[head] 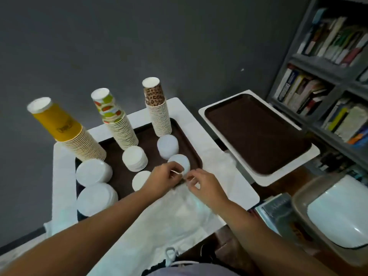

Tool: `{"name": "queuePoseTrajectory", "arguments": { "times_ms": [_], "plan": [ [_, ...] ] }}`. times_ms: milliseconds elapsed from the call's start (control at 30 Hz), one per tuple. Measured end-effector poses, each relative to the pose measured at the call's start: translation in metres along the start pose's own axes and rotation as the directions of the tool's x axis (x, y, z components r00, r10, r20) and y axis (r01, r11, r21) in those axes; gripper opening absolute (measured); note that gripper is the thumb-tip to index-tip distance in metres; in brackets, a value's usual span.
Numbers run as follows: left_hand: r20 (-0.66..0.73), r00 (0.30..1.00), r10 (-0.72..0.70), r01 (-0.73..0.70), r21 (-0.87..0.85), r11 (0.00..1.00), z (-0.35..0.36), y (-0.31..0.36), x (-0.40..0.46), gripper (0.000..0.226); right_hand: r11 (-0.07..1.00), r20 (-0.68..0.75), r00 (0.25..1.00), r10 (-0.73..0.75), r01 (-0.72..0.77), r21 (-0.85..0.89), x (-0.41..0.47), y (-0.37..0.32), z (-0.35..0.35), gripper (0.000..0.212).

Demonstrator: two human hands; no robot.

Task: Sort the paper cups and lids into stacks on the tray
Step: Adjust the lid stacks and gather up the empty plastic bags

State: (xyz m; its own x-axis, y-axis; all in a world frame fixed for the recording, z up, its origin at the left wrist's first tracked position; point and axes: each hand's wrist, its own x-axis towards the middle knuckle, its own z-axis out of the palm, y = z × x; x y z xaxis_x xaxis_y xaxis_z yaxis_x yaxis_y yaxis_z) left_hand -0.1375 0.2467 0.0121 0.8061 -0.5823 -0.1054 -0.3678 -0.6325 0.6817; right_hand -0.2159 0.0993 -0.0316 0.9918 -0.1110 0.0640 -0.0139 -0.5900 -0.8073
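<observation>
Head view: left hand (pixel 166 175) and right hand (pixel 201 183), fingers curled, pinch a thin lid (pixel 176 172) between them at the tray (pixel 191 154) near edge. Small lid stack (pixel 179 162) lies just beyond, nearer the left hand; 3 cup stacks (pixel 159 112) stand behind.

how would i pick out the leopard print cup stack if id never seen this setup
Start at the brown tray that holds stacks, left of the bare one. Three upside-down cup towers stand along its far edge. The leopard print cup stack is the rightmost: its top cup is brown and spotted, not yellow or green-and-orange.
</observation>
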Motion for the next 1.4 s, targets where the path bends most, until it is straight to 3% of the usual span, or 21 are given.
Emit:
{"name": "queuePoseTrajectory", "arguments": {
  "times_ms": [133,233,400,500,567,667,800,900,1000,1100,1233,1400],
  "plan": [
    [0.058,0.998,-0.022,0.018,0.073,0.997,-0.008,-0.038,-0.041,0.017,0.995,0.268,0.963,-0.026,0.050,-0.083,0.000,-0.009,0.036,0.036],
    [0.100,0.994,-0.054,0.039,0.149,0.988,-0.008,-0.064,-0.064,0.030,0.984,0.373,0.928,0.012,0.056,-0.170,0.000,-0.011,0.055,0.049],
    [0.193,0.979,-0.065,0.026,0.201,0.979,-0.001,-0.091,-0.091,0.053,0.975,0.492,0.871,-0.009,0.116,-0.188,-0.001,-0.021,0.069,0.049],
    [0.236,0.968,-0.080,0.024,0.231,0.973,0.002,-0.099,-0.102,0.060,0.972,0.622,0.783,-0.001,0.147,-0.184,-0.005,-0.026,0.073,0.062],
    [0.243,0.965,-0.095,0.026,0.273,0.962,0.004,-0.103,-0.106,0.053,0.934,0.678,0.735,0.019,0.229,-0.274,-0.007,-0.024,0.077,0.055],
    [0.190,0.976,-0.110,0.056,0.269,0.961,0.005,-0.106,-0.112,0.046,0.927,0.634,0.773,-0.024,0.255,-0.276,-0.006,-0.026,0.083,0.021],
    [0.114,0.988,-0.100,0.082,0.151,0.985,-0.005,-0.098,-0.120,0.067,0.978,0.572,0.818,-0.054,0.158,-0.133,0.005,-0.044,0.075,0.003],
    [0.127,0.985,-0.120,0.116,0.037,0.993,-0.027,-0.089,-0.119,0.069,0.995,0.523,0.848,-0.088,0.101,0.003,0.016,-0.070,0.060,0.014],
    [0.120,0.979,-0.164,0.170,-0.046,0.984,-0.055,-0.079,-0.113,0.053,0.991,0.463,0.879,-0.118,0.075,0.110,0.031,-0.098,0.046,0.016],
    [0.113,0.982,-0.148,0.162,-0.125,0.979,-0.080,-0.066,-0.106,0.018,0.975,0.392,0.905,-0.163,0.089,0.201,0.045,-0.125,0.028,0.013],
    [0.148,0.985,-0.092,0.103,-0.071,0.992,-0.111,-0.051,-0.107,0.010,0.972,0.278,0.942,-0.186,0.136,0.189,0.059,-0.141,-0.002,0.003],
    [0.130,0.991,-0.034,0.043,-0.069,0.997,-0.144,-0.042,-0.115,0.007,0.967,0.472,0.871,-0.135,0.220,-0.129,0.064,-0.136,-0.026,0.017]
  ]
}}
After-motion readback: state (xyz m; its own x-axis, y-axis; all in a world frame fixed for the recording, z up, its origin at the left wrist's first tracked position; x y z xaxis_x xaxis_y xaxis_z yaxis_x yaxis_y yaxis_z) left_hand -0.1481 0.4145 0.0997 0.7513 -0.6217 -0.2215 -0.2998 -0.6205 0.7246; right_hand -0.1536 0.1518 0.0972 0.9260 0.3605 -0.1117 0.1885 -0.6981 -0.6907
